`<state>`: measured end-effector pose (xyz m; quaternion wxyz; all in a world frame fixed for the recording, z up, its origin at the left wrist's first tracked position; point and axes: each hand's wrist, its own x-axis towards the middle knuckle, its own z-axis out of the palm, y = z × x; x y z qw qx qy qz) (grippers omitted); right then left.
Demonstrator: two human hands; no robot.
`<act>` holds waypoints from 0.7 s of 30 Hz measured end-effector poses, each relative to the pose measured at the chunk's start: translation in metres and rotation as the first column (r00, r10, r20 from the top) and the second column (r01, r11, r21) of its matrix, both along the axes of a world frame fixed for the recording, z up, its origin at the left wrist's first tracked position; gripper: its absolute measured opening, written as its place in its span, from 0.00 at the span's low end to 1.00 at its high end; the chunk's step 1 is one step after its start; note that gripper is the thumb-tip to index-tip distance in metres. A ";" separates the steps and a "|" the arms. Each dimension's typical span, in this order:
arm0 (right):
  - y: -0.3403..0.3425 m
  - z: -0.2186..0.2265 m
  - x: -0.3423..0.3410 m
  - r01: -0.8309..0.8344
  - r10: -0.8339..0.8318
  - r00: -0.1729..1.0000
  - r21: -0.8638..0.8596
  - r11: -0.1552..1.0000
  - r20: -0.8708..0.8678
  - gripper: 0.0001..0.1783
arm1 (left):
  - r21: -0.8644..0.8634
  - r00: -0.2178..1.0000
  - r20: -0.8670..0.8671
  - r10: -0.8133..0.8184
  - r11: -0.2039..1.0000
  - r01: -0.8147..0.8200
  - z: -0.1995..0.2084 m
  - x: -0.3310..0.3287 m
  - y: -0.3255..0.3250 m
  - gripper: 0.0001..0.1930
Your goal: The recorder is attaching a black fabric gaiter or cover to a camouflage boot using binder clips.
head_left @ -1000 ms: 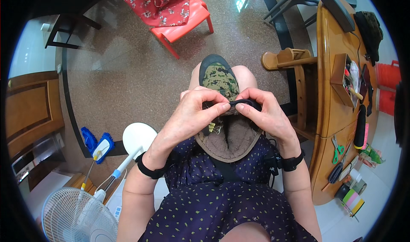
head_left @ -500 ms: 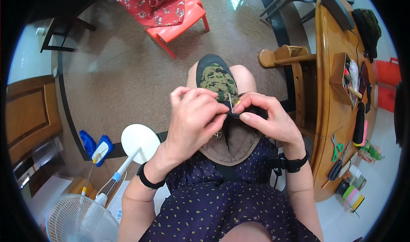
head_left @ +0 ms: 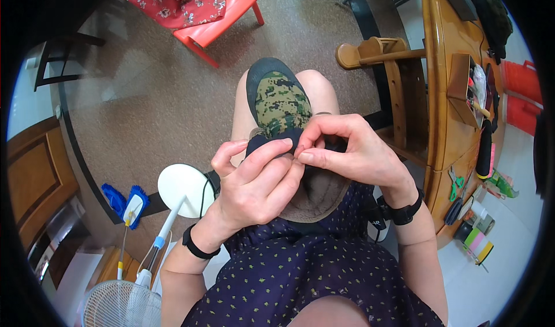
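A camouflage shoe with a dark rubber toe and brown fleecy lining rests on my lap, toe pointing away from me. Around its dark opening edge my left hand is closed, the fingers bent over the fabric. My right hand pinches thumb and forefinger together at the same edge, against the left fingertips. Whatever sits in that pinch is too small or hidden to make out. No needle shows between the hands now.
On the right, a wooden table holds an open box of small items, green-handled scissors and striped rolls. A red chair with flowered cloth stands ahead. At left are a fan, a white round lamp and blue mop heads.
The thin needle seen upright between my fingers is out of sight. My left fingers have spread over the shoe's edge, and the right pinch has shifted left. The whole view has tilted slightly.
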<state>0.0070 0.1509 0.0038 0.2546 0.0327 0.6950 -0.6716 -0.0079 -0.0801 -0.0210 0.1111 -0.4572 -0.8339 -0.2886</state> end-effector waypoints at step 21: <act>-0.002 0.011 -0.002 0.081 -0.073 0.995 0.112 0.990 -0.074 0.07 | -0.006 1.000 -0.009 0.004 1.000 -0.004 -0.001 0.001 -0.003 0.11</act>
